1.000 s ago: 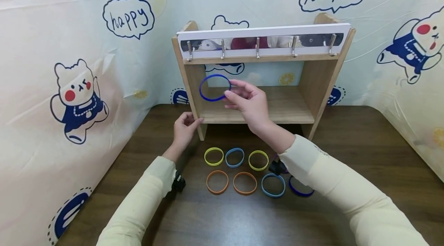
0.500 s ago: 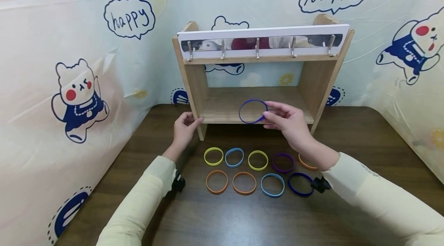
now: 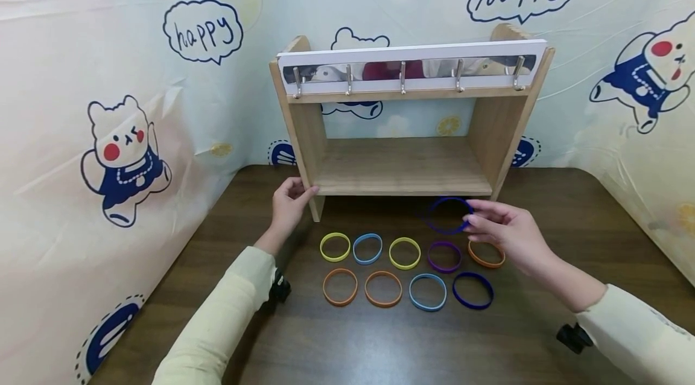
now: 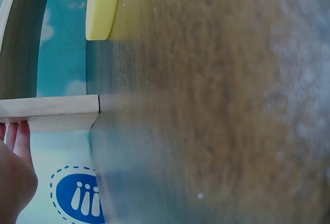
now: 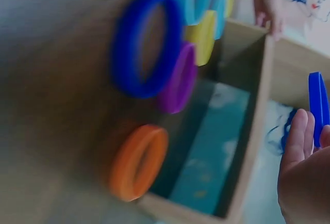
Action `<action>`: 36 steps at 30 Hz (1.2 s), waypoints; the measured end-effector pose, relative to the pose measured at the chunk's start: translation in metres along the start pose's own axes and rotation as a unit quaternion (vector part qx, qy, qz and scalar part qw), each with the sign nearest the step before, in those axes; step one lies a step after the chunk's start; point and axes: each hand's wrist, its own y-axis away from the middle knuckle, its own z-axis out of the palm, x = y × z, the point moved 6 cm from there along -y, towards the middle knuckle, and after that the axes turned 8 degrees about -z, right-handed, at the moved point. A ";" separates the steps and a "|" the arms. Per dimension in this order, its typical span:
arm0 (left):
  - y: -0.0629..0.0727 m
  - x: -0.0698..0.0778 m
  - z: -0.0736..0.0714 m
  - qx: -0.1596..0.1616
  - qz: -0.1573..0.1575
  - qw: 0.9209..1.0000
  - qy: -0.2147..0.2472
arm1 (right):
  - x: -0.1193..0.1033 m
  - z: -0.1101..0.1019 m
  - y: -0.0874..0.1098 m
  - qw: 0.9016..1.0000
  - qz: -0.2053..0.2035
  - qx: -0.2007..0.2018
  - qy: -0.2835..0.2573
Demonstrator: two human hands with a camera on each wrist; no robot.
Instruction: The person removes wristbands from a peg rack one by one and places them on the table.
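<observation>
My right hand [image 3: 510, 231] pinches a blue silicone wristband [image 5: 317, 105] between thumb and fingers, raised in front of the shelf's right leg. Below it a purple wristband [image 3: 445, 270] and an orange wristband [image 3: 487, 265] lie on the table, with a dark blue wristband [image 3: 473, 306] nearer the front. At the small wooden shelf [image 3: 404, 171], my left hand [image 3: 286, 205] holds the lower left side panel, thumb on its front edge. In the left wrist view, the fingertips [image 4: 22, 133] press against that panel's outer face.
More wristbands lie in two rows, among them a yellow one [image 3: 335, 259], a light blue one [image 3: 428, 308] and an orange one [image 3: 340, 303]. Several metal hooks [image 3: 403, 78] line the shelf's top rail, with nothing hung on them. A printed cloth [image 3: 217, 101] stands behind the table.
My right hand has carried the blue wristband from the shelf's left opening rightward and down toward the table, uncovering the purple and orange bands. My left hand stays at the panel.
</observation>
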 end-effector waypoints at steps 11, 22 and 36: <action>0.001 -0.001 0.002 -0.002 0.009 1.000 0.009 | 0.035 -0.061 0.048 0.999 0.026 -0.008 0.042; -0.001 -0.001 0.001 0.004 0.019 1.000 0.000 | 0.053 -0.103 0.076 0.996 0.053 -0.025 0.065; -0.001 -0.002 0.001 0.002 0.021 1.000 -0.003 | 0.073 -0.116 0.094 0.992 0.096 -0.085 0.008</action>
